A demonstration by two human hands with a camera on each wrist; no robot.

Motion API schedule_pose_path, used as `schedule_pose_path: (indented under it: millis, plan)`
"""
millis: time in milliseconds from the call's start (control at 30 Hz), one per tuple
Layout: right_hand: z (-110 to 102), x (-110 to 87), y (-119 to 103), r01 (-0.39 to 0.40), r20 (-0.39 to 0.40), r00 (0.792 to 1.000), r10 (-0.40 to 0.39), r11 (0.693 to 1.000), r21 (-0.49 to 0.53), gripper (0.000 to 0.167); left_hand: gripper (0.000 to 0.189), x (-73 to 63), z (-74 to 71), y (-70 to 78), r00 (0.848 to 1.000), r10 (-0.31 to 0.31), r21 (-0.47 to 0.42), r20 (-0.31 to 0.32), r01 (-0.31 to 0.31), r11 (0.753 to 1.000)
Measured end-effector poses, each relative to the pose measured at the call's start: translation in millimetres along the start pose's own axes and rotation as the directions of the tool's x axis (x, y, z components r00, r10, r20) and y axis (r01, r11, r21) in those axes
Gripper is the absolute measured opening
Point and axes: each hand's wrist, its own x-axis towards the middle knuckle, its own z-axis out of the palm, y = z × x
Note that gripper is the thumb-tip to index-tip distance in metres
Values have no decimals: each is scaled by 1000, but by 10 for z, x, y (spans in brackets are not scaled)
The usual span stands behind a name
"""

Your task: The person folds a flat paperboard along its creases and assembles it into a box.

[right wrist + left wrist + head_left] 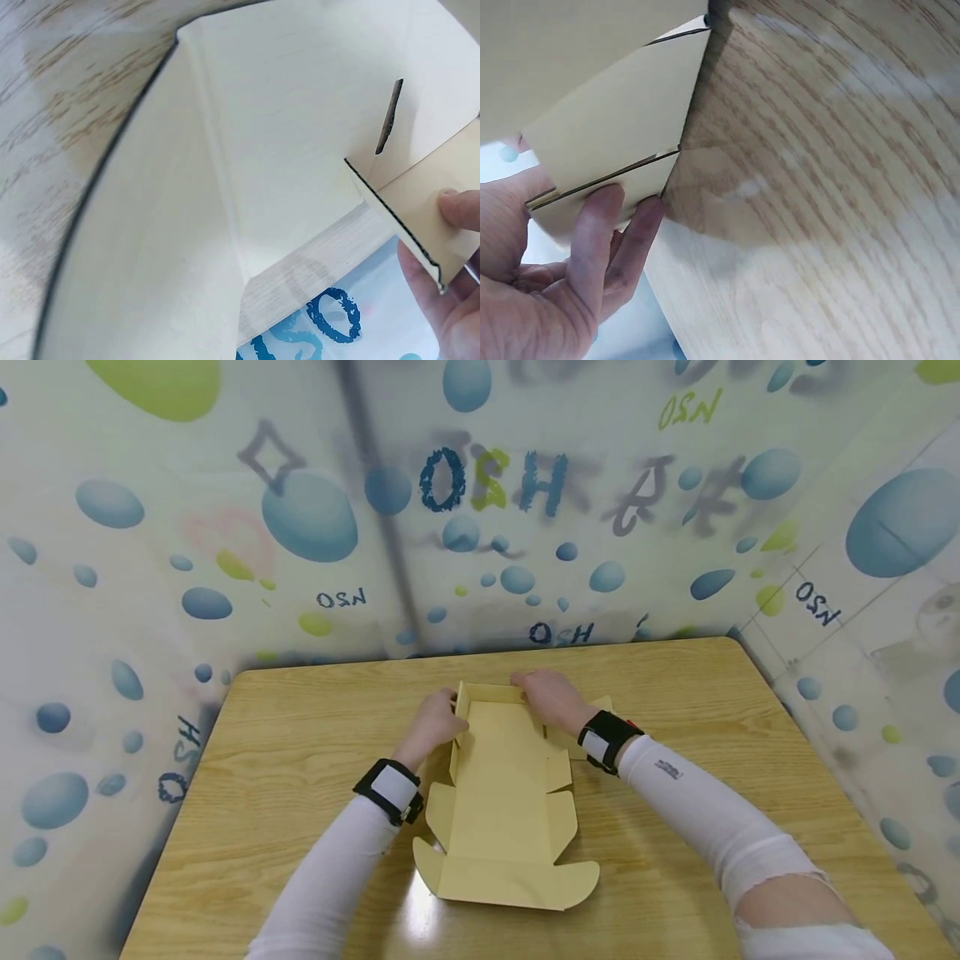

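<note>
A partly folded yellow-tan cardboard box [501,793] lies lengthwise on the table, its far end panel and far left side standing up. My left hand [433,727] grips the raised left side near the far corner, thumb over the inside. Seen from the left wrist, its fingers [596,225] press on the outer cardboard wall [622,112]. At the far right corner my right hand [553,697] pinches the upright end panel. In the right wrist view the thumb [457,208] lies on one face and fingers are behind. A slot [389,116] shows in the right side panel, which is folded outward.
The wooden table [300,760] extends on both sides of the cardboard. Near the front, the box's rounded end flap [510,885] and side tabs [562,822] spread out. A printed wall covering [480,568] stands behind the table's far edge.
</note>
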Motion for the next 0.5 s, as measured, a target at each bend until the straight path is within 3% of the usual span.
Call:
schedule_pose_path:
  millis: [167,300,500]
  plan:
    - [5,5,-3,-3,3,1000,3,1000,-17,23,46,27,40,10,1000,2,89,-21,0,996]
    - [6,6,-7,3,-3,1000,-3,1000,-11,21,45,34,66,14,999,-29,76,-26,31,997]
    - [33,19,4,-16,10,1000,16,1000,-7,25,58,36,94,34,998,-60,60,-10,60,996]
